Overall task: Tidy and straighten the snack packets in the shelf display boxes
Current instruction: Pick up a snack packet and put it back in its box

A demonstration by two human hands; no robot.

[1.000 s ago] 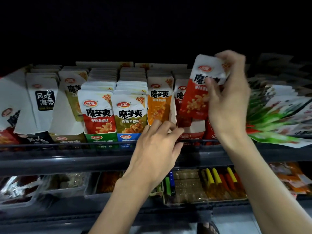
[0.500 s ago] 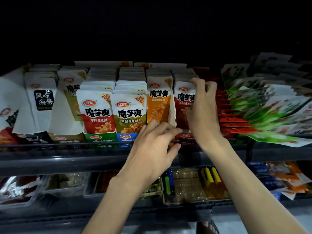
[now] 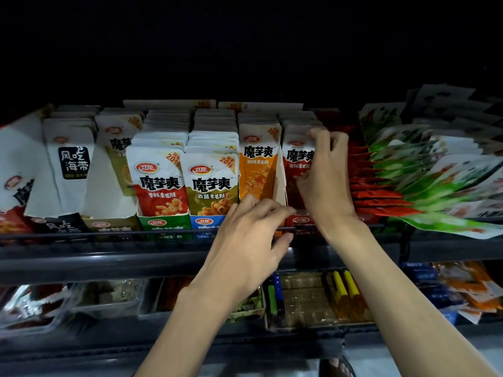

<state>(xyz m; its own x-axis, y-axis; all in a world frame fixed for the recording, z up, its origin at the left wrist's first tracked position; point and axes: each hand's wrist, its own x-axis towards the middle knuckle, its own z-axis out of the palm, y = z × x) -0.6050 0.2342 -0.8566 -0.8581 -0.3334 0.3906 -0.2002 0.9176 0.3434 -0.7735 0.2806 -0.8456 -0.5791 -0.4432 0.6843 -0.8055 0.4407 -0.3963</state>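
The dark shelf [image 3: 109, 257] carries all the stock. The orange packet [image 3: 258, 164], upright at the front of its box near the middle, is the mark for everything else.

Far right of the orange packet, a loose heap [image 3: 424, 183] of green and red packets lies fanned and tilted.

Just left of it stands the blue box [image 3: 204, 221], and one further left the green box [image 3: 163, 223]. Each holds a full, upright row. Further left again, white-walled boxes hold packets set deeper.

Below the orange packet, on the lower level, sits a clear tray [image 3: 313, 326].

Just below the orange packet, the left hand [image 3: 250, 240] has bent fingers on the box front. The fingertips touch the packet's lower edge and the thumb sits under the rail [image 3: 81, 235]. I cannot tell whether it actually grips anything.

Just right of the orange packet, the right hand [image 3: 324, 180] is clamped on the front red packet [image 3: 296, 159], with fingers curled over its top right corner and the thumb on its face. The red packet stands upright in its own box, against the divider next to the orange packet.
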